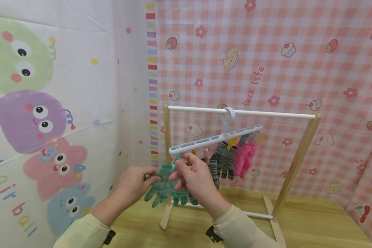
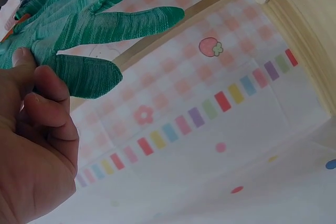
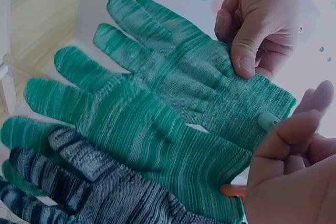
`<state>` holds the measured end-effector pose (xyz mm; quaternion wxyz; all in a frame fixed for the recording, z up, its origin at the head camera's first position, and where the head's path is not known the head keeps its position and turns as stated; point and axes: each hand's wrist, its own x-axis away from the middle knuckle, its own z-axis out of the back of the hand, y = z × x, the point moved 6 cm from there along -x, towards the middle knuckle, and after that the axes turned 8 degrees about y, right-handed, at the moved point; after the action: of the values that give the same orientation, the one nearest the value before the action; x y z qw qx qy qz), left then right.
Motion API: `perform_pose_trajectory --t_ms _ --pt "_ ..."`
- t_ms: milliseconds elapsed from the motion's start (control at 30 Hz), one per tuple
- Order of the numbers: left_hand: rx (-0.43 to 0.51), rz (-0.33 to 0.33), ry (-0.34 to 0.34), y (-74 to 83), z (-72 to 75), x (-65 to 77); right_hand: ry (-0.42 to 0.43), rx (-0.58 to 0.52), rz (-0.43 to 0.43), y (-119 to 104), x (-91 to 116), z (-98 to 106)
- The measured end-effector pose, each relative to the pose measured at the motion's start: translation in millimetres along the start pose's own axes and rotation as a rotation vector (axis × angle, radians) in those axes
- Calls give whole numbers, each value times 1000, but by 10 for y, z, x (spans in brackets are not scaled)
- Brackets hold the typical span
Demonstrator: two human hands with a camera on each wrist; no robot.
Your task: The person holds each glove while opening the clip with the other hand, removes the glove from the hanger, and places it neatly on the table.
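Observation:
In the head view my left hand (image 1: 134,184) pinches a green striped glove (image 1: 162,182) near its cuff, between thumb and curled fingers. The right hand (image 1: 196,175) is at the same cuff, with thumb and fingers around a light green clothespin (image 1: 175,161) below the hanger's near end. In the right wrist view the clothespin's tip (image 3: 268,120) lies over the cuff. Beside it, a second green glove (image 3: 136,124) hangs from an orange clothespin (image 3: 233,189). A dark grey striped glove (image 3: 115,182) lies next to that one.
A light grey hanger (image 1: 204,140) hangs tilted from the white rod (image 1: 276,113) of a wooden rack (image 1: 297,165). Another dark glove (image 1: 225,160) and pink gloves (image 1: 244,156) hang toward its far end. The rack stands on a wooden table (image 1: 235,234) before patterned curtains.

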<state>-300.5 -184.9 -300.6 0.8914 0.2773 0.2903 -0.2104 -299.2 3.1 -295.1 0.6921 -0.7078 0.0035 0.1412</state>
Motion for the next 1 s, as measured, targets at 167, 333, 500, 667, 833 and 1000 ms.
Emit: perform_pose_trajectory --t_ms 167,333,500,667,833,1000 --pt "11 47 -25 -9 -17 18 35 -9 2 -3 -8 -3" --pt "21 89 -51 -7 -43 48 86 -5 23 -11 -9 3" --pt "34 112 -81 -46 -77 89 136 17 26 0 -13 1" --pt "62 154 -145 -202 -117 187 136 5 30 -7 -11 -26" --pt "44 233 -275 -459 -177 347 97 8 27 -3 12 -52" --pt "98 342 -465 -821 -313 629 77 7 38 11 13 -73"
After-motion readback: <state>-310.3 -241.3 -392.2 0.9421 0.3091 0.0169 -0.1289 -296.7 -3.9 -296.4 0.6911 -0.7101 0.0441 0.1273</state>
